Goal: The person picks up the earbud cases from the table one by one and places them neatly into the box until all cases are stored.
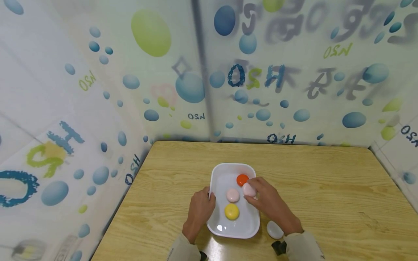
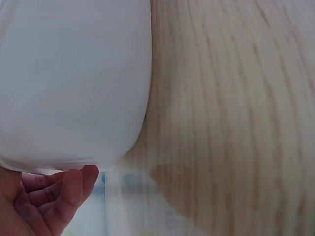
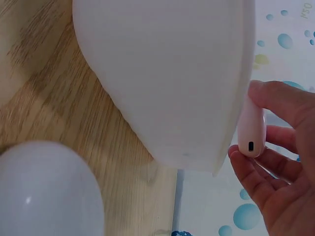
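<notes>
A white rectangular tray sits on the table, and my left hand grips its left rim. My right hand pinches a pale pink pebble-shaped disc over the tray's right side. In the right wrist view, a small dark slot shows on the end of that pink disc, between thumb and fingers. Inside the tray lie a red disc, another pale pink disc and a yellow disc. From the left wrist, only the tray's outer wall is visible, hiding its contents.
A white disc lies on the wooden table, right of the tray and close to my right wrist. A sheet wall printed with bubbles and letters rises behind the table, with more sheeting on the left.
</notes>
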Available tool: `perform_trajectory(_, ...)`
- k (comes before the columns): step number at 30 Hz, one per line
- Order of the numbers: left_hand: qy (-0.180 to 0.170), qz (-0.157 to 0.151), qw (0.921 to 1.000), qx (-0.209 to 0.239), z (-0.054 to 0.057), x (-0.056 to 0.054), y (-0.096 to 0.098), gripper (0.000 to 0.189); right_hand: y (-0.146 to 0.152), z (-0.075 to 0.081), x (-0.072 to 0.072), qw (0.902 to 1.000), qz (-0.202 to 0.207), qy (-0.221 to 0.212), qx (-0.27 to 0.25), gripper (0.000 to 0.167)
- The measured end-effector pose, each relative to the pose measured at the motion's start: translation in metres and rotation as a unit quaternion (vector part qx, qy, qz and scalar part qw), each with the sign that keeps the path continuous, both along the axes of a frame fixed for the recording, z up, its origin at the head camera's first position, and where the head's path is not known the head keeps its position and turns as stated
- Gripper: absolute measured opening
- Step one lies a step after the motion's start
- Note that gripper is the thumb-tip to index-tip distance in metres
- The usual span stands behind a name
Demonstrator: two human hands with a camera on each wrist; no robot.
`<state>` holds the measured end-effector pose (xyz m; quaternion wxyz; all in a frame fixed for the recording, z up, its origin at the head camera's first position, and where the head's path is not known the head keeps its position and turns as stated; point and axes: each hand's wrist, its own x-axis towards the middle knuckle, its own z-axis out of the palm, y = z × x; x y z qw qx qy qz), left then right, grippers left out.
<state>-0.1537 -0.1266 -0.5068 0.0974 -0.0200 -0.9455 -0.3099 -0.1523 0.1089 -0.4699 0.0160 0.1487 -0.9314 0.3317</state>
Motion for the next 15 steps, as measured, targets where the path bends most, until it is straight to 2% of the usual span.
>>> perform_trajectory(4, 0.007, 0.001, 1.0000, -0.003, -0.001, 0.000, 0.000, 0.011, -0.005, -0.001, -0.001, 0.9998, 0.011, 0.014, 0.002, 0.049)
perform_trajectory(15, 0.001, 0.000, 1.0000, 0.000, 0.000, 0.000, -0.001, 0.010, -0.016, -0.002, -0.004, 0.9997, 0.018, -0.014, -0.003, 0.047)
